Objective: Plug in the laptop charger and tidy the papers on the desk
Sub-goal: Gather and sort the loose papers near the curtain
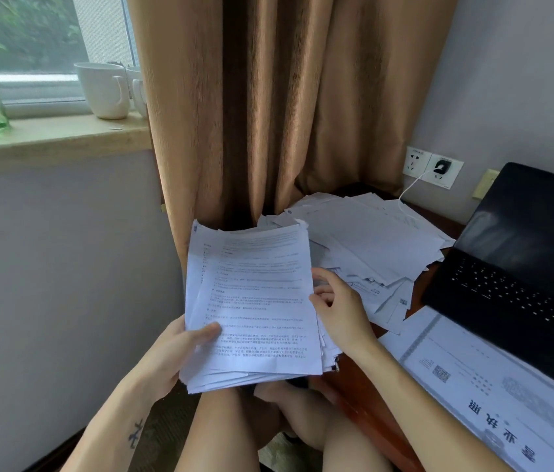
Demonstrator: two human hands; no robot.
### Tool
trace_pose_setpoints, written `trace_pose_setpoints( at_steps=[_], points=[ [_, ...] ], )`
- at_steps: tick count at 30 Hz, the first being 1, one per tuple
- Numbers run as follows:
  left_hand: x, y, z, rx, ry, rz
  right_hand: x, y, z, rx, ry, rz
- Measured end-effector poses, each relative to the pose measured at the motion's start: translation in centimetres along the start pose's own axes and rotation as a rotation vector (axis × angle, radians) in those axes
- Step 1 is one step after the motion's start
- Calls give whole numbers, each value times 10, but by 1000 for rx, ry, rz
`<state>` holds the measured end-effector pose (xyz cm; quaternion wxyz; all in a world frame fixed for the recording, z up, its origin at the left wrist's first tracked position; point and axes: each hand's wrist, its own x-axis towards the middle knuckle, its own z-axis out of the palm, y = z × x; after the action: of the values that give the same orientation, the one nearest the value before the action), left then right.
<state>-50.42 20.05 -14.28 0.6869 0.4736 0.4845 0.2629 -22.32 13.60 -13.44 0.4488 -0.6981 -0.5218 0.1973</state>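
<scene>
**Q:** Where are the papers?

**A:** A thick stack of printed sheets [251, 301] is held upright at 6 o'clock, above the person's lap and off the left edge of the wooden desk [364, 396]. Its edges are still uneven. A loose heap of papers [364, 243] lies fanned across the desk at 3 o'clock. A large certificate [473, 369] lies flat at 4 o'clock, just in front of the laptop.

**Q:** What are the hands doing?

**A:** The left hand [180, 349], at 7 o'clock, grips the stack's lower left side, with the thumb on top and the fingers beneath. The right hand [340, 308], at 5 o'clock, is curled against the stack's right edge. The paper hides its fingertips, so I cannot tell whether it pinches the sheets or only steadies them.

**Q:** And the charger?

**A:** That part looks done at the wall end. A dark plug [442, 166] sits in the wall socket at 2 o'clock. Its white cable [412, 189] runs down onto the loose heap. The open black laptop [524, 260] is at far 3 o'clock with a dark screen, and the cable's far end is out of sight.

**Q:** What is left?

**A:** Judging by the spread, about half the tidying remains. The heap and the certificate need gathering, and the stack needs squaring.
</scene>
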Motion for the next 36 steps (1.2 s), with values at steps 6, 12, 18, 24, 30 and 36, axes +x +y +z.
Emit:
trace_pose_setpoints(
  at_steps=[6, 12, 18, 24, 30, 36],
  points=[
    [2, -8, 5, -40, 91, 74, 32, 22, -34, -116, 68, -32],
    [-5, -1, 15, -128, 133, 142, 71, 57, -81, -327, 146, 5],
    [8, 17, 33, -210, 126, 156, 98, 79, -106, -617, 40, 104],
    [31, 20, 64, -164, 139, 162, 109, 85, -118, -765, -52, 121],
    [40, 9, 74, -145, 151, 65, 112, 89, -120, -822, -77, 102],
    [40, 13, 71, -133, 141, 13, 113, 109, -107, -915, 233, -157]
  ],
)
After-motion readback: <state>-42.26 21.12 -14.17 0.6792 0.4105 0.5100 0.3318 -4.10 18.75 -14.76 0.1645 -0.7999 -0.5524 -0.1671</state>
